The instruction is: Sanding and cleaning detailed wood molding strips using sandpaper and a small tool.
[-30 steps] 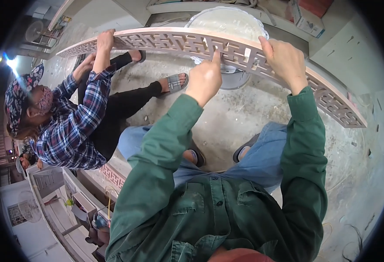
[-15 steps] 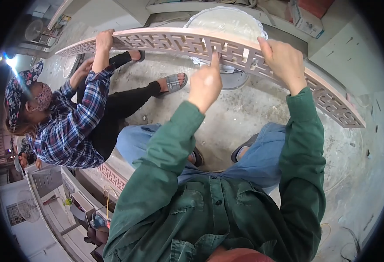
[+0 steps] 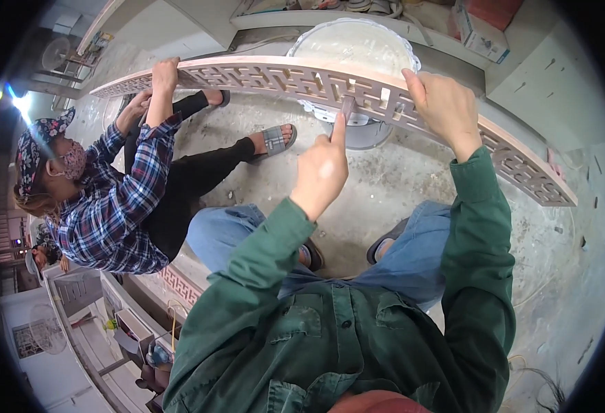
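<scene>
A long fretwork panel (image 3: 295, 79) of pinkish wood, cut through in a geometric lattice, stands on edge across the view in front of me. My right hand (image 3: 446, 107) is closed over its upper edge, right of the middle. My left hand (image 3: 322, 168) is closed around a narrow, flat greyish-brown tool (image 3: 348, 105), with the forefinger stretched along it. The tool's tip meets the lattice openings; its exact kind is unclear. Farther left, a co-worker's hand (image 3: 165, 72) grips the panel's upper edge, and their other hand is lower, behind it.
Behind the panel is a round basin (image 3: 354, 45) with a pale, scalloped rim. A co-worker in a plaid shirt (image 3: 110, 220) sits close on my left, one sandaled foot (image 3: 278, 138) stretched forward. A carton (image 3: 478, 31) sits at the back right. Another lattice piece (image 3: 178, 286) lies at lower left.
My left hand has drawn slightly down toward me, so more of the flat tool shows outside the lattice. The panel sits a little lower in view. My right hand keeps its grip.
</scene>
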A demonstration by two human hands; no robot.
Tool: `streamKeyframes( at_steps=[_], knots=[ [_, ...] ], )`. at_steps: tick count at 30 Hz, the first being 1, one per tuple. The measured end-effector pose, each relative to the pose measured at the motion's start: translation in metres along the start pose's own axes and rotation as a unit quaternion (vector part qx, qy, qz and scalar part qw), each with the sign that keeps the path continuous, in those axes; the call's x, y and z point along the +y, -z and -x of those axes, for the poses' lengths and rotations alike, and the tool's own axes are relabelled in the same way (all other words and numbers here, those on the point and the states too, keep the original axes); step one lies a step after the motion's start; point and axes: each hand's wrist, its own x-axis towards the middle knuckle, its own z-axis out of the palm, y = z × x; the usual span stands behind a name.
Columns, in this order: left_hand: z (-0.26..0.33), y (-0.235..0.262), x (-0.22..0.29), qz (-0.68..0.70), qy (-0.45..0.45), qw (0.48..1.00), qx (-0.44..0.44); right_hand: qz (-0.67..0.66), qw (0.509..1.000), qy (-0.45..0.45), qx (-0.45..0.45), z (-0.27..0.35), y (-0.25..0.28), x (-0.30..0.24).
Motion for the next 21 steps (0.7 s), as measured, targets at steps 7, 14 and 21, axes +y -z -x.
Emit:
streamKeyframes(
  at_steps=[7,14,21],
  knots=[
    [-0.027,0.001,-0.013,0.018,-0.023,0.999,0.023,0.002,1.000,0.012,0.017,-0.003,0.002,-0.002],
    [0.007,0.001,0.002,0.022,0.022,0.999,-0.038,0.004,1.000,0.010,0.014,0.000,0.001,0.001],
    [-0.037,-0.005,-0.018,0.056,-0.027,0.998,0.030,0.004,1.000,0.000,0.008,-0.005,0.001,0.001]
  ],
)
